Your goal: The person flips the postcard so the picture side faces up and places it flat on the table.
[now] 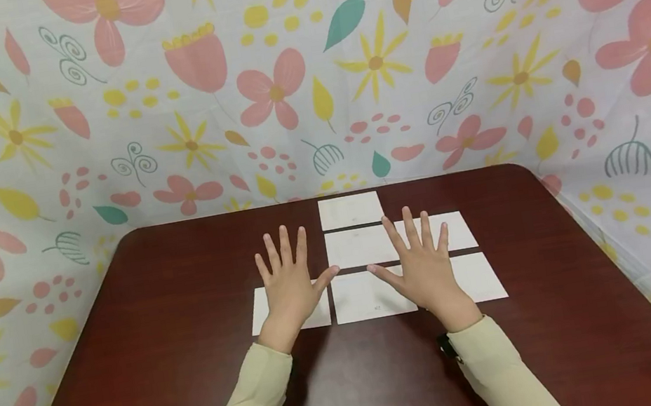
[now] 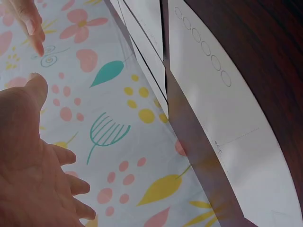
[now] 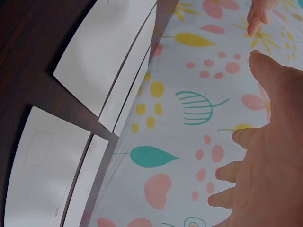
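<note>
- Layout: six white rectangles, judged to be envelopes from their printing, lie flat on the dark red table [image 1: 176, 312]: the far envelope [image 1: 349, 211]; the middle-left envelope [image 1: 355, 248] and middle-right envelope [image 1: 461, 231]; and the near-left envelope [image 1: 319, 312], near-centre envelope [image 1: 372, 295] and near-right envelope [image 1: 479, 278].
- Left hand [image 1: 291, 293]: fingers straight and spread, nothing held; it hovers over the near-left envelope.
- Right hand [image 1: 429, 273]: likewise spread, nothing held, over the near-right envelope; its fingers overlap the middle row in the head view.
- Key relation: the near-centre envelope lies between the two hands, right of the left hand and left of the right hand. The right hand is nearer, its thumb reaching over the far edge. The long axis of each envelope appears to run left to right.
- Printing: the near-left envelope bears a row of six circles [image 2: 205, 48] and a dotted line; the near-right envelope bears a faint rectangular outline [image 3: 39, 148]. Tiny marks elsewhere are too small to read; no brand is legible.
</note>
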A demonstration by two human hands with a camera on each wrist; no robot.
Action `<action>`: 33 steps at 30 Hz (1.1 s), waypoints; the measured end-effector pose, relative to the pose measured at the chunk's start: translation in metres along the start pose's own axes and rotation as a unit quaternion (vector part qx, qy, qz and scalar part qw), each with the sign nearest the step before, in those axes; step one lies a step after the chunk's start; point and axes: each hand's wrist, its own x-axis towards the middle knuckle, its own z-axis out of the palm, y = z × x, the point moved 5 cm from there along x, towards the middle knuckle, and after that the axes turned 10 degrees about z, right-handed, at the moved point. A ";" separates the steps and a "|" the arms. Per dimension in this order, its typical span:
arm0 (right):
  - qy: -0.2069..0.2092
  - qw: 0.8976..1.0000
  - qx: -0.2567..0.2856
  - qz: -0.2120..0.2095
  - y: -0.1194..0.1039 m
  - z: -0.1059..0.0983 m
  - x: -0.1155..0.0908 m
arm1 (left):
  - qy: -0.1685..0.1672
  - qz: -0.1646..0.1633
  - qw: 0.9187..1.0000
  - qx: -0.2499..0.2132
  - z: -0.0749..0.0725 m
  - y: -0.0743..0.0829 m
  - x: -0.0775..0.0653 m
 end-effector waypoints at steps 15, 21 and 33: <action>0.046 0.998 0.049 -0.014 -0.002 -0.009 -0.001 | 0.052 0.033 0.998 -0.010 -0.013 -0.001 -0.005; 0.067 0.994 0.080 -0.031 -0.007 -0.014 -0.003 | 0.079 0.044 0.996 -0.021 -0.018 -0.005 -0.009; 0.059 0.988 0.135 -0.043 -0.019 -0.016 -0.006 | 0.128 0.060 0.988 -0.059 -0.028 -0.013 -0.018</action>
